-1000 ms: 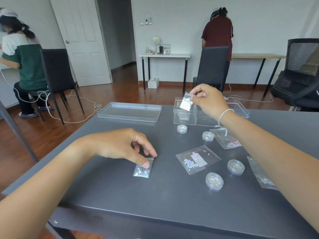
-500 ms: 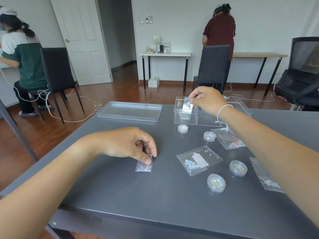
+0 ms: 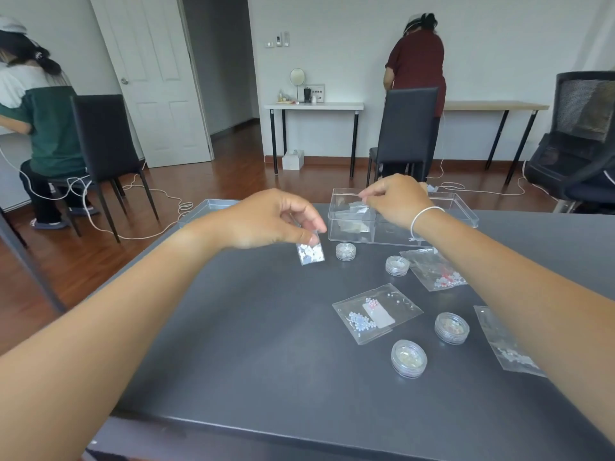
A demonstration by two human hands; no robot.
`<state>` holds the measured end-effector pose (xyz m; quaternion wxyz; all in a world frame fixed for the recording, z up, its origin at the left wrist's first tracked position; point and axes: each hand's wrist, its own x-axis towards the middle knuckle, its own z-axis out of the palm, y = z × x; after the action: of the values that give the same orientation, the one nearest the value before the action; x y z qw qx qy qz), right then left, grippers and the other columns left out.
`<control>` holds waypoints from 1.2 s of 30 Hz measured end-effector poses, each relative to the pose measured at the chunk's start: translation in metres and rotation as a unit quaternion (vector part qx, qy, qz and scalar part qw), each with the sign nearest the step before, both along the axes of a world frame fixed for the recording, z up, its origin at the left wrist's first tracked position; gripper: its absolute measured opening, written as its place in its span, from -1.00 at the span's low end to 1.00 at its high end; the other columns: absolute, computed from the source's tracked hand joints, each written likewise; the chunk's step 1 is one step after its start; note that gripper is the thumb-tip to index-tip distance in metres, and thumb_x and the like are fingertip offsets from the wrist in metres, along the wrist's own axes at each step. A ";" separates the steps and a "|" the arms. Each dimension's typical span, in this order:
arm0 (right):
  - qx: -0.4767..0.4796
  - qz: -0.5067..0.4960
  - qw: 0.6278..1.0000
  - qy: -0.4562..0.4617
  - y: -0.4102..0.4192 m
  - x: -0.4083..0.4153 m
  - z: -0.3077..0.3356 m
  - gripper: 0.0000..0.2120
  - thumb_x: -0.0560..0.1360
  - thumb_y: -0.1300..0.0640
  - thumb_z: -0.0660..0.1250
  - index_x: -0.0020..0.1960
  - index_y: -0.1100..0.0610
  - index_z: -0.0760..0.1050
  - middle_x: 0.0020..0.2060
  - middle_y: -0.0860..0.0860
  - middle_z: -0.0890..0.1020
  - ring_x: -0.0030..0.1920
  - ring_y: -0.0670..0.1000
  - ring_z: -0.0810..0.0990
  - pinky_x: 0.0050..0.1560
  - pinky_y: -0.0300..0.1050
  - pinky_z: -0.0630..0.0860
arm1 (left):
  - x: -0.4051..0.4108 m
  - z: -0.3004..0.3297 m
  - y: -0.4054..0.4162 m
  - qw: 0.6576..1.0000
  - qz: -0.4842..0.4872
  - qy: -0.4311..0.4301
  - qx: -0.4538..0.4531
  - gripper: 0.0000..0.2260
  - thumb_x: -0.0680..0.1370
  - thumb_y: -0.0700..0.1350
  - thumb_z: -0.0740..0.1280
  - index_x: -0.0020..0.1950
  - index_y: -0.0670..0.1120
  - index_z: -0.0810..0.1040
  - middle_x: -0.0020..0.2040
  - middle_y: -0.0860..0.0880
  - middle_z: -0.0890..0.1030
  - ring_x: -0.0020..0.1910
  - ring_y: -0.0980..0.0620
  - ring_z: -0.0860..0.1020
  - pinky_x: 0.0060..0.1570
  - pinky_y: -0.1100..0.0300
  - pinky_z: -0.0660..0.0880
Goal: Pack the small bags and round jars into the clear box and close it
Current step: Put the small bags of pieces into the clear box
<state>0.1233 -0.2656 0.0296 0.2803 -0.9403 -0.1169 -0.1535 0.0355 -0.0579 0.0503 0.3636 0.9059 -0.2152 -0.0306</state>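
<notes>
Left hand [image 3: 266,221], raised above the dark grey table [image 3: 249,344], pinches the top edge of a small bead bag [image 3: 310,253] between thumb and fingertips; the bag hangs at 9 o'clock of the nearest round jar [image 3: 345,251]. Right hand [image 3: 396,199] sits over the open clear box [image 3: 392,221] at 12 o'clock on the table, fingertips drawn together; whether they grip the bag [image 3: 357,207] lying inside the box cannot be told. Three more jars [image 3: 397,265] [image 3: 452,328] [image 3: 409,358] and three flat bags [image 3: 377,312] [image 3: 436,269] [image 3: 506,344] lie between 1 and 4 o'clock. The clear lid [image 3: 206,211] rests at 11 o'clock, partly hidden by the left hand.
</notes>
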 end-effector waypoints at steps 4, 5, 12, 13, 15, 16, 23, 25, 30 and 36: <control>-0.005 -0.007 0.999 -0.032 -0.008 0.002 -0.002 -0.77 0.52 0.10 0.20 0.07 -0.01 0.60 0.14 -0.04 0.62 0.25 0.07 0.44 0.27 0.01 0.14 | 0.017 0.008 -0.011 0.999 0.014 -0.034 -0.014 -0.87 0.37 -0.10 0.46 -0.17 0.13 0.60 -0.20 0.11 0.60 -0.35 0.26 0.47 -0.25 0.50 0.37; -0.003 -0.008 0.999 -0.038 -0.010 0.001 -0.002 -0.77 0.52 0.11 0.20 0.06 -0.01 0.60 0.14 -0.04 0.62 0.24 0.07 0.45 0.22 -0.01 0.16 | 0.021 0.010 -0.013 0.999 0.017 -0.041 -0.021 -0.87 0.37 -0.11 0.46 -0.17 0.12 0.60 -0.22 0.11 0.60 -0.37 0.31 0.48 -0.24 0.52 0.36; 0.028 0.009 0.997 -0.070 -0.029 -0.018 -0.005 -0.80 0.52 0.12 0.22 -0.02 0.00 0.62 0.13 0.00 0.62 0.21 0.12 0.47 0.28 0.06 0.23 | 0.054 0.022 -0.036 0.995 0.034 -0.090 -0.025 -0.90 0.39 -0.14 0.45 -0.14 0.03 0.61 -0.26 0.10 0.59 -0.33 0.22 0.51 -0.19 0.35 0.40; 0.037 0.010 0.997 -0.071 -0.031 -0.022 -0.005 -0.80 0.51 0.13 0.23 -0.02 0.00 0.62 0.12 0.00 0.62 0.21 0.13 0.47 0.31 0.11 0.25 | 0.059 0.022 -0.040 0.995 0.036 -0.094 -0.021 -0.90 0.39 -0.13 0.45 -0.14 0.02 0.61 -0.26 0.10 0.58 -0.33 0.23 0.50 -0.17 0.35 0.40; 0.053 0.009 0.996 -0.070 -0.035 -0.027 -0.004 -0.81 0.51 0.12 0.23 -0.03 -0.02 0.62 0.09 0.00 0.63 0.16 0.13 0.48 0.29 0.18 0.29 | 0.069 0.021 -0.045 0.994 0.036 -0.104 -0.010 -0.89 0.39 -0.13 0.45 -0.12 0.00 0.62 -0.26 0.11 0.57 -0.39 0.33 0.49 -0.19 0.47 0.40; 0.063 0.009 0.996 -0.070 -0.036 -0.029 -0.003 -0.81 0.50 0.12 0.24 -0.03 -0.02 0.62 0.04 -0.02 0.63 0.11 0.12 0.48 0.27 0.19 0.31 | 0.074 0.020 -0.047 0.994 0.038 -0.107 -0.005 -0.89 0.38 -0.13 0.45 -0.11 -0.01 0.62 -0.26 0.11 0.58 -0.39 0.35 0.50 -0.18 0.48 0.41; 0.068 0.008 0.995 -0.076 -0.036 -0.035 -0.003 -0.82 0.50 0.13 0.24 -0.04 -0.01 0.62 -0.27 -0.16 0.51 0.11 0.19 0.45 0.30 0.14 0.25 | 0.091 0.012 -0.061 0.993 0.053 -0.099 0.024 -0.88 0.40 -0.16 0.43 -0.07 -0.10 0.62 -0.25 0.09 0.57 -0.43 0.35 0.47 -0.44 0.58 0.29; 0.058 0.003 0.995 -0.076 -0.036 -0.035 -0.003 -0.82 0.50 0.12 0.24 -0.04 -0.02 0.62 -0.14 -0.05 0.59 0.14 0.20 0.45 0.29 0.12 0.24 | 0.094 0.009 -0.063 0.994 0.056 -0.091 0.038 -0.86 0.41 -0.15 0.43 -0.05 -0.09 0.62 -0.21 0.05 0.59 -0.34 0.29 0.50 -0.39 0.52 0.33; 0.051 0.007 0.996 -0.072 -0.039 -0.036 -0.003 -0.82 0.50 0.12 0.24 -0.05 -0.03 0.62 -0.04 -0.03 0.62 0.08 0.14 0.47 0.26 0.06 0.25 | 0.097 -0.001 -0.068 0.993 0.057 -0.084 0.067 -0.84 0.41 -0.14 0.42 -0.02 -0.04 0.63 -0.09 -0.02 0.60 -0.14 0.09 0.52 -0.24 0.42 0.38; 0.045 0.031 0.997 -0.052 -0.039 -0.041 -0.001 -0.81 0.50 0.16 0.23 -0.05 0.01 0.62 0.06 -0.01 0.65 0.14 0.08 0.50 0.28 0.15 0.32 | 0.098 -0.010 -0.066 0.988 0.053 -0.103 0.097 -0.74 0.42 -0.12 0.41 0.10 -0.04 0.60 0.13 -0.01 0.61 0.08 0.08 0.51 0.12 0.26 0.35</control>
<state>0.0823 -0.3043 0.0291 0.3206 -0.9133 -0.1537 -0.1987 0.1334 -0.1244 0.0407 0.2507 0.9453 -0.1991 0.0618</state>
